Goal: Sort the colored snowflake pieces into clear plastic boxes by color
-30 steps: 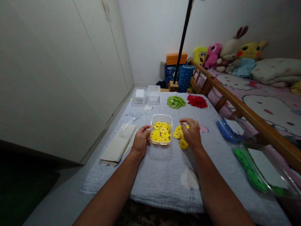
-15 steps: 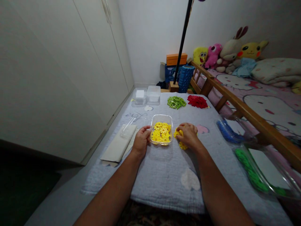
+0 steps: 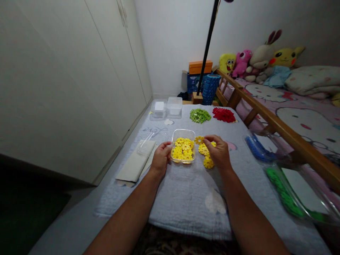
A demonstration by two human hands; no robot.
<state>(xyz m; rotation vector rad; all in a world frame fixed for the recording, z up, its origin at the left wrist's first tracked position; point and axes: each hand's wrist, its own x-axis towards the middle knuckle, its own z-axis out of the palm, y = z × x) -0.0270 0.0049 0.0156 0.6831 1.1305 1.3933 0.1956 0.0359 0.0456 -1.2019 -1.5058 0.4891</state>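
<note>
A clear plastic box stands on the cloth-covered table, with several yellow flower-shaped discs inside. My left hand grips the box at its left side, thumb near the rim. Between thumb and fingertips of my right hand is one yellow flower-shaped disc, raised just right of the box's rim. Below that hand lies a small pile of the same yellow discs on the cloth, partly hidden by the fingers.
Light green pieces and red pieces lie in heaps at the back. Empty clear boxes stand back left. A clear lid rests over folded beige cloth or paper. Blue and green pieces fill clear containers beside the wooden bed rail.
My right hand has come up from the yellow pile with one disc pinched in its fingertips. My left hand stays on the box.
</note>
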